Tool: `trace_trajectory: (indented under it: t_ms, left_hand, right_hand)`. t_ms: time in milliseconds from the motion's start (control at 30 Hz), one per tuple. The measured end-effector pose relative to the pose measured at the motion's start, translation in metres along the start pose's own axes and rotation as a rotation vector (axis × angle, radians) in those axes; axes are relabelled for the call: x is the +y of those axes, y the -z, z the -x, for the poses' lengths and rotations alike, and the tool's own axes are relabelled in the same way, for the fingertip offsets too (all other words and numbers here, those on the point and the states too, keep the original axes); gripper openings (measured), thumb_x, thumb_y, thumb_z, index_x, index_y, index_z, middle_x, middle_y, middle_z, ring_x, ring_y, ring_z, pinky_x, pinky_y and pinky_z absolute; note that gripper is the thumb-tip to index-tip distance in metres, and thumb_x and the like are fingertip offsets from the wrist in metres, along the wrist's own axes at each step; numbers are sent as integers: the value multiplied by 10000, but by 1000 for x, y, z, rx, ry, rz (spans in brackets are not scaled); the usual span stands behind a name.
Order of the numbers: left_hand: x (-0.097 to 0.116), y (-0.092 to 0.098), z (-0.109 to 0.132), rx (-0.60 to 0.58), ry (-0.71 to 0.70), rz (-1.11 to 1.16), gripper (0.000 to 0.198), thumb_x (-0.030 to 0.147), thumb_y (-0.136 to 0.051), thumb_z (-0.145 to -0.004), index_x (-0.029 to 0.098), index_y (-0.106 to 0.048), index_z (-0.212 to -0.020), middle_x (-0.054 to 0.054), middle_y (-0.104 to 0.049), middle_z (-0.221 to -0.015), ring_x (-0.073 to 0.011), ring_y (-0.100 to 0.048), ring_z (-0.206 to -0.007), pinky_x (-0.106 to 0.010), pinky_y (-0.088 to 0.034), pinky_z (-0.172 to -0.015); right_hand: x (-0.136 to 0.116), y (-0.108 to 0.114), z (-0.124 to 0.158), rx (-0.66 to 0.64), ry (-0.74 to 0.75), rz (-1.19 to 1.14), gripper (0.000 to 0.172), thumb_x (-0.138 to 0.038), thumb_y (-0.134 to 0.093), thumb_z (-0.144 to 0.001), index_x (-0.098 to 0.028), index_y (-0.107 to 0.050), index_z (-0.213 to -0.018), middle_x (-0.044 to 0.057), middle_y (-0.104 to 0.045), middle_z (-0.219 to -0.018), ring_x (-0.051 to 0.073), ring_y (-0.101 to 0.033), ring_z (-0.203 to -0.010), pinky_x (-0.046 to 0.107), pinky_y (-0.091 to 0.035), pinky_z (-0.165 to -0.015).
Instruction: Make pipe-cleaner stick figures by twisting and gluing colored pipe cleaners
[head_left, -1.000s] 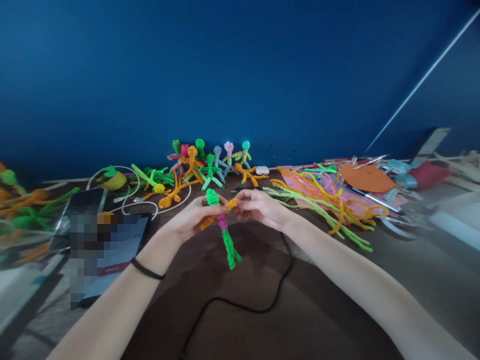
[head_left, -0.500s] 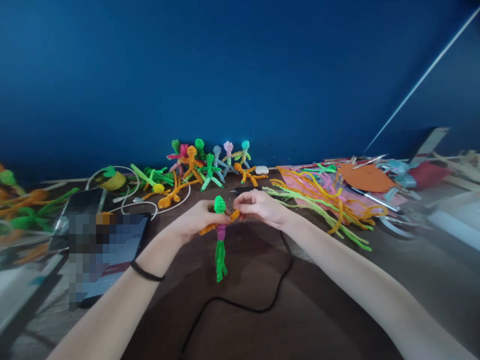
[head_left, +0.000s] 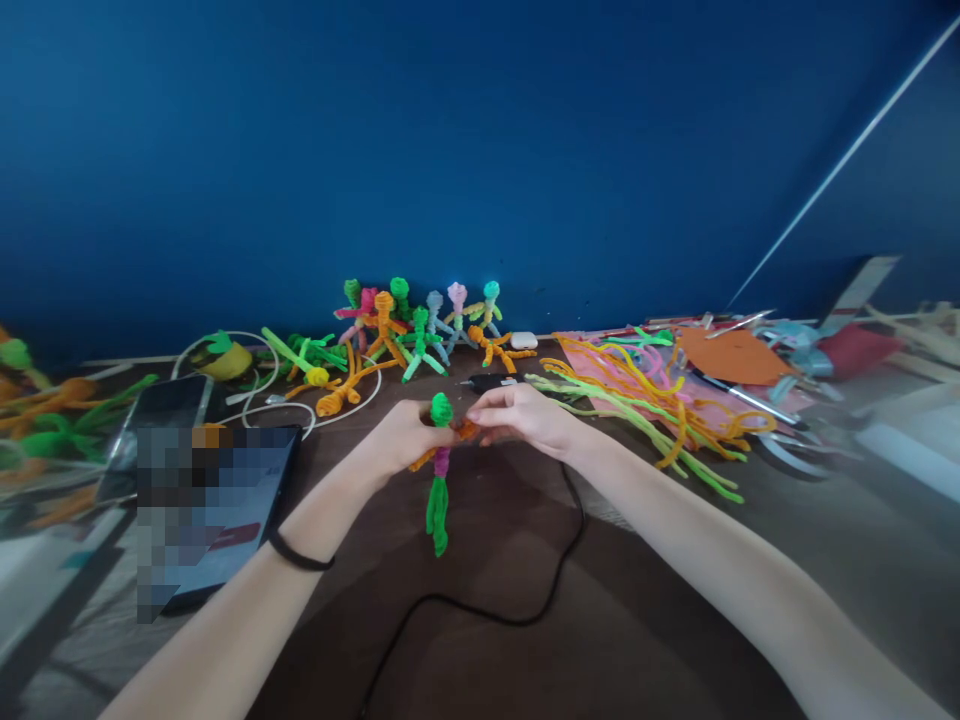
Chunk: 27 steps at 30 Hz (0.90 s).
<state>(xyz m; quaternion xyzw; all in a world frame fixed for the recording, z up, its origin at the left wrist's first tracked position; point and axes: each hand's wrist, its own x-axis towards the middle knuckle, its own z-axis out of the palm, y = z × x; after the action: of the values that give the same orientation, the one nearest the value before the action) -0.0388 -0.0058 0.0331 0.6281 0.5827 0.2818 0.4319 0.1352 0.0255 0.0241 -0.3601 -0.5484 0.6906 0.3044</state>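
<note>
Green chenille makes up the head and the dangling legs of the pipe-cleaner figure we hold, with a purple wrap at its waist and orange arms out to the sides. We have it upright above the dark brown tabletop, in front of a cluster of similar twisted figures by the blue wall. Our left hand is closed on its upper body, thumb across just below the head; our right hand is drawn narrow, fingertips together on the orange arm nearest it, though they partly cover the contact.

We judge it very light, so a slight pinch should carry it. Its pile looks soft and grippy, hardly slippery, while a wire core would let each limb bend and keep its shape. Nothing about it seems brittle, but hard squeezing could flatten the coils, and a strong pull on one arm might loosen the wrap. We reckon the coiled torso is the firmest place to hold, with the thin limbs best handled lightly near their ends.
</note>
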Motion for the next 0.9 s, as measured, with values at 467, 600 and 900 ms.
trace_trajectory:
  t_ms: [467, 600, 900]
  left_hand:
    - [3, -2, 1, 81, -34, -4, 141, 251, -618, -579, 143, -648, -664, 7, -616, -577, -152, -542, -592, -264, -398, -600]
    - [5, -1, 1, 94, -50, -33, 141, 256, -619, -582, 148, -653, -666, 2, -630, -597, -160, -555, -615, -264, -406, -606]
    - [8, 0, 2, 106, -94, -5, 159, 274, -634, -584, 146, -654, -677, -2, -629, -565, -165, -556, -593, -271, -414, -602]
  right_hand:
    - [13, 1, -9, 47, 43, -91, 113, -145, -713, -564, -109, -645, -647, 6, -630, -615, 81, -567, -542, 248, -472, -621]
    - [10, 1, -8, 28, 6, -103, 129, -117, -702, -535, -110, -644, -650, 5, -637, -616, 86, -576, -545, 238, -469, -610]
    - [-2, 2, -1, -29, -36, -72, 153, -109, -666, -618, -119, -622, -765, 22, -653, -649, 113, -622, -603, 249, -497, -626]
